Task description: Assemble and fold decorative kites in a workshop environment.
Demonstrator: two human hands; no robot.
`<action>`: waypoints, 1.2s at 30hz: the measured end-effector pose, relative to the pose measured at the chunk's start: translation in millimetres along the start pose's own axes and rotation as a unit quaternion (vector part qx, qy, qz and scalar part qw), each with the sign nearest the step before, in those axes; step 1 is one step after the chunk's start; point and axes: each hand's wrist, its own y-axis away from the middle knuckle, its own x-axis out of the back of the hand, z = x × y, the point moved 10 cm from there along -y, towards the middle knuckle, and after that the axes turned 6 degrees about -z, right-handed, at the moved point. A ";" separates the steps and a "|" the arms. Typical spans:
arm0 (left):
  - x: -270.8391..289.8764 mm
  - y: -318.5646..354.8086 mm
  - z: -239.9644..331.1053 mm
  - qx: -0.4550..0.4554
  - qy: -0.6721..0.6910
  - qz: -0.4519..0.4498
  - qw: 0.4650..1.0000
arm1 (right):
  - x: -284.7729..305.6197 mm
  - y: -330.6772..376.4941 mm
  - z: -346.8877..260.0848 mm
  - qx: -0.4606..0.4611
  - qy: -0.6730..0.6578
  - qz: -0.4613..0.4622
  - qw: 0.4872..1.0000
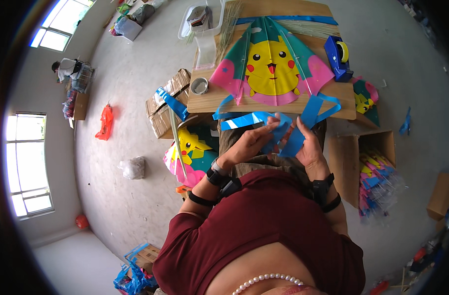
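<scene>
A kite (pixel 271 69) lies spread on the wooden table (pixel 205 104), teal and pink with a big yellow cartoon face. From its lower edge, blue plastic tail strips (pixel 310 112) hang down over the table's front edge. In front of that edge my left hand (pixel 256 140) pinches part of the blue strip between thumb and fingers. My right hand (pixel 309 147) grips another stretch of it, close beside the left. The strip bunches and folds between the two hands, partly hiding the fingertips.
A blue tape dispenser (pixel 337 59) stands at the table's right edge, a tape roll (pixel 199 86) at its left. Thin sticks (pixel 229 24) and a clear bin (pixel 182 29) lie behind. Beside me are a cardboard box (pixel 345 169) of packed kites and another carton (pixel 158 115).
</scene>
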 end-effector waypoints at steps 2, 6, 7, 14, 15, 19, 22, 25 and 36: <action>-5.8 3.0 -7.1 0.005 -0.014 -0.037 0.999 | -7.3 -6.7 -12.8 0.046 -0.067 -0.058 0.995; -2.3 21.1 -32.0 0.060 -0.029 -0.044 0.997 | 5.1 -15.5 -45.6 0.128 -0.143 -0.074 0.979; 0.7 25.9 -37.0 0.070 -0.043 -0.044 0.996 | 11.3 -16.3 -55.7 0.144 -0.118 -0.065 0.980; 30.1 61.7 -61.8 0.075 -0.151 -0.035 0.985 | 43.3 -12.1 -114.8 0.225 -0.058 -0.037 0.972; 35.0 66.4 -67.8 0.086 -0.179 -0.035 0.979 | 47.0 -11.1 -121.2 0.231 -0.045 -0.028 0.971; 53.0 84.1 -79.2 0.098 -0.247 -0.022 0.964 | 56.6 -9.8 -141.1 0.253 -0.023 -0.016 0.967; 64.5 96.7 -76.9 0.093 -0.300 -0.007 0.949 | 63.3 -10.9 -148.9 0.263 -0.021 -0.003 0.965; 75.4 113.9 -79.4 0.108 -0.307 0.002 0.945 | 69.0 -11.6 -149.4 0.275 0.028 0.039 0.960; 144.9 209.5 -85.5 0.295 -0.505 0.060 0.809 | -6.2 -8.5 -137.4 0.234 0.213 0.041 0.948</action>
